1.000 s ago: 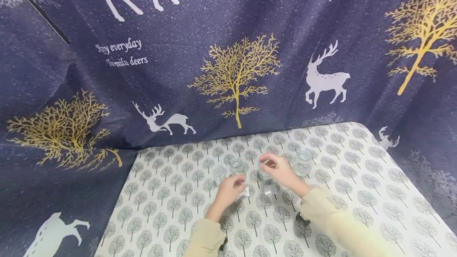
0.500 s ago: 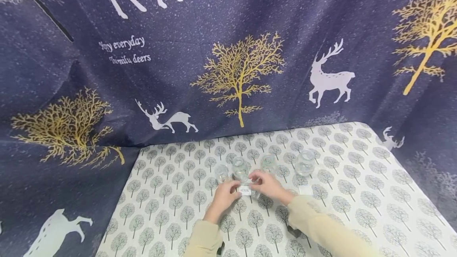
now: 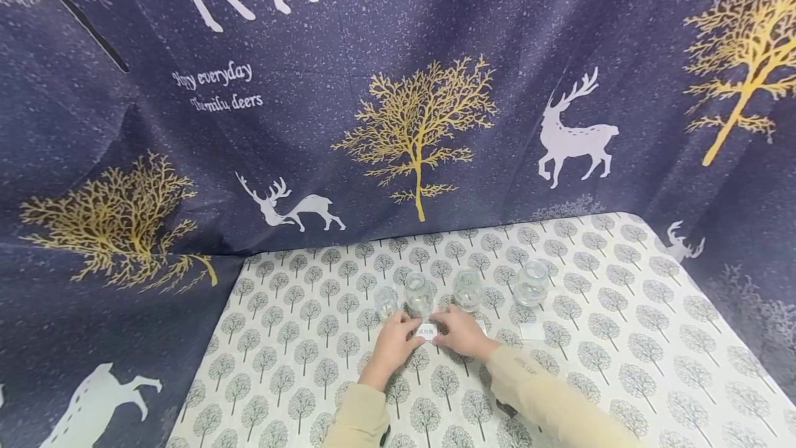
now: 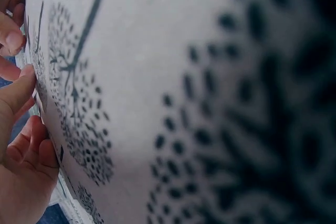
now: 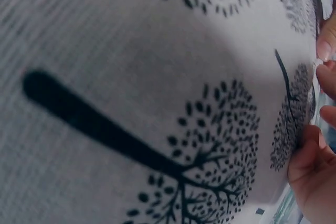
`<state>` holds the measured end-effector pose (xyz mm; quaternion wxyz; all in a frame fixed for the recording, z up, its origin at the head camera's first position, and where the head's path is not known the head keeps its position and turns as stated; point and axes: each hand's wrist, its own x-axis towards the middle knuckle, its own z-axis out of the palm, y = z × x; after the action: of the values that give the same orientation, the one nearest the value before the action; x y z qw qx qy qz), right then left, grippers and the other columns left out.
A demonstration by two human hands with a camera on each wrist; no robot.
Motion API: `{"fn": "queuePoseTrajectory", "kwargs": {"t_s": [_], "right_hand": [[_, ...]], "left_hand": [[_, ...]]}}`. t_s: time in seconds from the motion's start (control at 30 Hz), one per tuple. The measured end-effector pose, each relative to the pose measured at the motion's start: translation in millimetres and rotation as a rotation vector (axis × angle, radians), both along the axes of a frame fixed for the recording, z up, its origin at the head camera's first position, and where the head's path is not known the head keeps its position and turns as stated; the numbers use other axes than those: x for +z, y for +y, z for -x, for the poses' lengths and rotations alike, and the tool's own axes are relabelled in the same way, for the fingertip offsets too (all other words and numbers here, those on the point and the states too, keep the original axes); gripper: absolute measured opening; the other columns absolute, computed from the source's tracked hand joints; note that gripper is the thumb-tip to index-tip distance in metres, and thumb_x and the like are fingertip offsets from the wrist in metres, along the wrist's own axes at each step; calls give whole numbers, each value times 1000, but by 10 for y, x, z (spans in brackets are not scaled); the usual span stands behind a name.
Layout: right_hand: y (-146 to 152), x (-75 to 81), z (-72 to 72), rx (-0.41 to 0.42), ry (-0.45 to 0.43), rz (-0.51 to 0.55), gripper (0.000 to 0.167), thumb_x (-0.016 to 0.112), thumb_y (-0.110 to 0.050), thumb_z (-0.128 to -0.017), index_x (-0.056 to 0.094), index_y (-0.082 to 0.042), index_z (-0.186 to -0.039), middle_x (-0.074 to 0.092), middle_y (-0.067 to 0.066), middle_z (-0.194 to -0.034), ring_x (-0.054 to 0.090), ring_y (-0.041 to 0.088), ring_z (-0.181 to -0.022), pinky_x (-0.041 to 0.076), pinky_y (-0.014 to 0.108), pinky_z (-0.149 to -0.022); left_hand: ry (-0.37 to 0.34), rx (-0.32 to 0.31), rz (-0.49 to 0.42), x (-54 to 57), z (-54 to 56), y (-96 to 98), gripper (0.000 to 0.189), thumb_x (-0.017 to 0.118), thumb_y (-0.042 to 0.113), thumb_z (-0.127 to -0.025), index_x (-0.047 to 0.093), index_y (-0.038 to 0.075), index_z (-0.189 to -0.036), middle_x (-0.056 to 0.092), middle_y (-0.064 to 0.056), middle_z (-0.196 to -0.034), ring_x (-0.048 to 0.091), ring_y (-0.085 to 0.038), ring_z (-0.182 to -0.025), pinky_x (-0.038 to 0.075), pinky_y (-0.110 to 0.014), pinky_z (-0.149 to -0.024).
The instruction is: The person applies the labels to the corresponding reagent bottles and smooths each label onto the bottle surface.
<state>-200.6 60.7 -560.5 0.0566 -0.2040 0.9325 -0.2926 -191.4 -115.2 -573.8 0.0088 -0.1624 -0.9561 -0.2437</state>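
Observation:
A small white label card [image 3: 425,331] with dark printed characters lies on the table in front of a clear glass jar [image 3: 419,292]. At its left edge, my left hand [image 3: 393,343] holds it between thumb and fingers. My right hand [image 3: 465,334] has the opposite edge in the same kind of grip. In the left wrist view the left hand's fingers [image 4: 21,95] are low at the cloth, with the other hand facing them. The right wrist view shows the right hand's fingers [image 5: 310,153] against the cloth; the card is mostly hidden there.
A smaller glass jar [image 3: 385,303] stands at the row's left end. To the right are another jar [image 3: 468,289] and a wider one [image 3: 531,283]. A white card [image 3: 531,331] lies before the wider jar; another card [image 3: 481,327] is partly behind my right hand. A dark curtain [image 3: 398,88] hangs behind.
My right hand has come left and down from the third jar to the label card's right edge. My left hand has stayed by the card's left edge, shifting slightly.

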Motion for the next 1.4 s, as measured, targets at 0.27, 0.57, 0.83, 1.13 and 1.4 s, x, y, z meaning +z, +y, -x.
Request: {"fn": "queuePoseTrajectory", "kwargs": {"t_s": [0.27,0.57,0.83,1.13,1.4], "right_hand": [[-30,-25,-19,1,64,-83,39,70,-27,-70,64,-12,-105,51,3,-88,46,9,-66,41,22,-55],[-53,-40,-36,-19,86,-83,31,70,-25,-71,65,-13,-99,56,7,-96,56,18,-75,49,33,-64],[-68,-27,-73,-16,76,32,16,68,-14,-71,63,-14,-85,53,-7,-69,45,6,-60,38,20,-52],[-40,32,-78,-28,-11,158,7,63,-9,-74,59,-13,-77,55,-7,-64,44,3,-55,39,17,-48],[-11,109,-79,-76,-224,411,5,59,0,-75,56,-3,-76,58,5,-64,53,11,-53,45,20,-46]], "left_hand": [[5,26,3,5,-17,11,39,67,33,-74,62,13,-107,45,5,-91,40,-6,-75,41,-21,-65],[4,45,43,25,-53,35,34,65,34,-75,62,16,-103,53,2,-99,51,-14,-86,47,-31,-75],[119,-5,127,33,-110,46,30,64,33,-76,60,18,-102,64,1,-99,59,-17,-90,47,-37,-83],[107,-5,15,116,-140,67,32,65,26,-77,59,19,-107,62,7,-79,54,-6,-70,48,-24,-66],[-87,75,-338,168,-113,46,41,62,24,-80,53,13,-117,65,-1,-97,61,-13,-85,51,-24,-75]]}}
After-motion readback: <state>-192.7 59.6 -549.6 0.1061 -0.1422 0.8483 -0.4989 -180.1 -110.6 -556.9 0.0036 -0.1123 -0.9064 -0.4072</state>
